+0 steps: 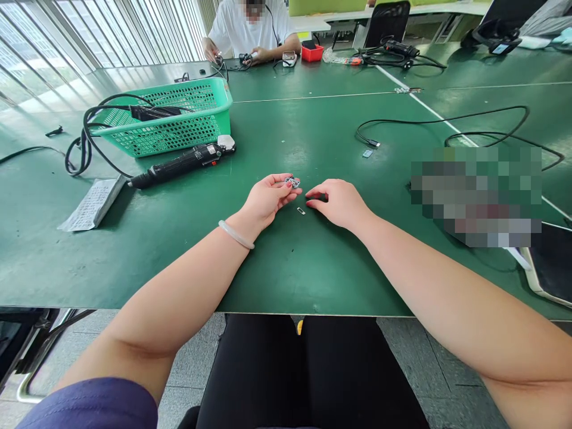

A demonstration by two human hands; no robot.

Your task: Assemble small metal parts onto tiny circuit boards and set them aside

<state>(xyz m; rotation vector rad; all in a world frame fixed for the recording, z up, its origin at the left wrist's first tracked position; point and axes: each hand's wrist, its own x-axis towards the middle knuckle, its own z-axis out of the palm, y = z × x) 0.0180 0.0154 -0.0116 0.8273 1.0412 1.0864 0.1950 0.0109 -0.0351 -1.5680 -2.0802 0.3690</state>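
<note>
Silvery and small, a metallic part (292, 182) sits pinched in the left hand's (268, 199) fingers in the head view; the right hand (338, 204) grasps nothing, thumb and fingers parted, near a small rectangular piece (301, 211) lying on the green table (268, 280) between both hands.

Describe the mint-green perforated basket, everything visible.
Mint-green basket: looks like plastic, roughly rectangular, perforated flared walls, rounded corners, smooth rim. Upright on the dark green table, left of both hands. Thick black cable loops over its left end. A black cylindrical tool lies alongside; contact unclear. No damage visible.
</note>
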